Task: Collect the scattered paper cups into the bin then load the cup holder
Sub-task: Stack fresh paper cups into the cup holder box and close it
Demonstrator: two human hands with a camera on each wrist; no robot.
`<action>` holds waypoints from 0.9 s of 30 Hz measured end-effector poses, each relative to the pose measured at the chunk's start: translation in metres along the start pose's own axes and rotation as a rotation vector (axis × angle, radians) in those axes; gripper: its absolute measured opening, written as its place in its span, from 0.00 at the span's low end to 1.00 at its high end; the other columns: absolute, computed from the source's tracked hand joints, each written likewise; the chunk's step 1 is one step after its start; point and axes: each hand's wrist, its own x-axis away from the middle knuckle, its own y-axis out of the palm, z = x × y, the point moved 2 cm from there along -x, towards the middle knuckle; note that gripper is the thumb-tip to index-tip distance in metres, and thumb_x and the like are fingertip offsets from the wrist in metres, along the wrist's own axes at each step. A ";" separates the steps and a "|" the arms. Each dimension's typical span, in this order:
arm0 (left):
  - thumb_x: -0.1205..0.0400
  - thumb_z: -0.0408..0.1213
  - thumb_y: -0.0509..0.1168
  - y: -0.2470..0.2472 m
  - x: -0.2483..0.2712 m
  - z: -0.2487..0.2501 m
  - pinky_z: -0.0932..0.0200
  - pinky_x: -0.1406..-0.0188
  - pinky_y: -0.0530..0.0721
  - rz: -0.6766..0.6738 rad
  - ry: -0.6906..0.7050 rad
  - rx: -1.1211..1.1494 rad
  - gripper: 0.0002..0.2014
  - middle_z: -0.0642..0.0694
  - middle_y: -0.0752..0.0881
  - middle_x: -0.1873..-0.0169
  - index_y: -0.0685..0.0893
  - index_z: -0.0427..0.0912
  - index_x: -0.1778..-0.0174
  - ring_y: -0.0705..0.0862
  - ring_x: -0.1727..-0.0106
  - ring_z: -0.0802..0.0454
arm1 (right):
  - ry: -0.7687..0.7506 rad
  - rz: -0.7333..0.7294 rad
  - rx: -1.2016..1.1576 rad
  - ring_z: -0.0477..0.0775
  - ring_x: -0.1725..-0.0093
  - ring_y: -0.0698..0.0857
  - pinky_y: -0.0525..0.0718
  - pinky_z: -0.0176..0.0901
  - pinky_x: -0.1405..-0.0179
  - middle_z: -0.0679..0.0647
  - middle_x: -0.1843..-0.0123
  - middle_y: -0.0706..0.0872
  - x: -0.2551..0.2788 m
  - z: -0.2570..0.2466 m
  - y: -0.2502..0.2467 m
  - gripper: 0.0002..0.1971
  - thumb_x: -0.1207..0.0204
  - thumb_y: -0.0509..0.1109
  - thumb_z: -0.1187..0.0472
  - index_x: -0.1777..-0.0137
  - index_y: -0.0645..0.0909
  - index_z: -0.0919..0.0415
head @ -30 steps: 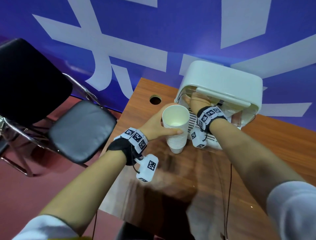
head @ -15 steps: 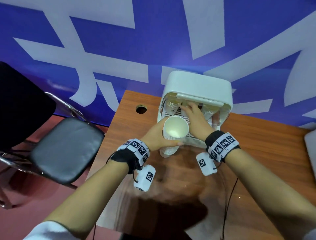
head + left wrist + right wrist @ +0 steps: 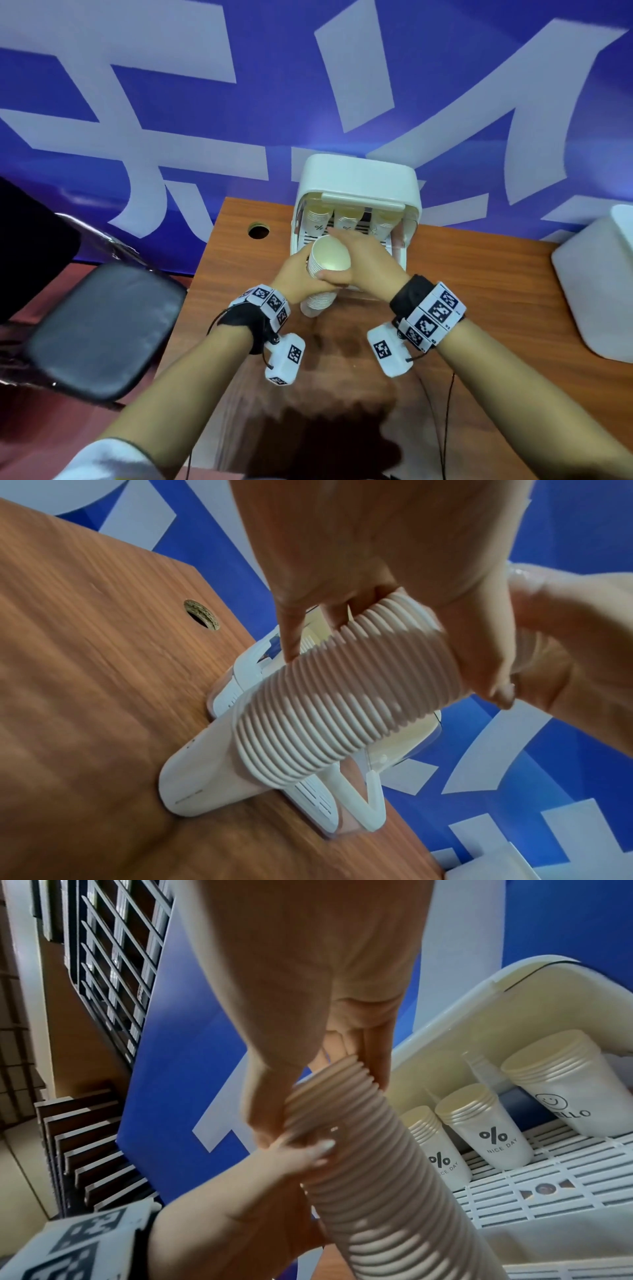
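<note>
My left hand [image 3: 301, 274] grips a tall stack of white paper cups [image 3: 322, 274] round its upper part, just in front of the white cup holder [image 3: 356, 181]. The stack tilts, its mouth facing up toward me. My right hand [image 3: 363, 263] pinches the top cups at the rim, thumb [image 3: 267, 1096] on one side and fingers [image 3: 373, 1053] on the other. In the left wrist view the ribbed cup stack [image 3: 342, 696] runs under my left hand [image 3: 394, 631]. Inside the holder hang three short printed cup stacks [image 3: 486, 1126].
The holder stands at the back edge of a wooden table [image 3: 479, 291] against a blue and white wall. A white bin [image 3: 596, 284] sits at the right edge. A cable hole [image 3: 258, 230] lies left of the holder. A black chair [image 3: 102, 329] stands to the left.
My right hand has drawn back out of the holder and closed on the top of the stack. My left hand kept its hold on the stack.
</note>
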 end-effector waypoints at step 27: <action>0.33 0.40 0.82 -0.017 -0.006 -0.010 0.65 0.41 0.76 -0.029 0.009 -0.014 0.36 0.55 0.82 0.37 0.76 0.52 0.30 0.79 0.36 0.56 | 0.204 0.350 -0.164 0.51 0.31 0.77 0.70 0.35 0.37 0.53 0.29 0.79 0.012 0.065 -0.029 0.35 0.30 0.79 0.50 0.25 0.72 0.59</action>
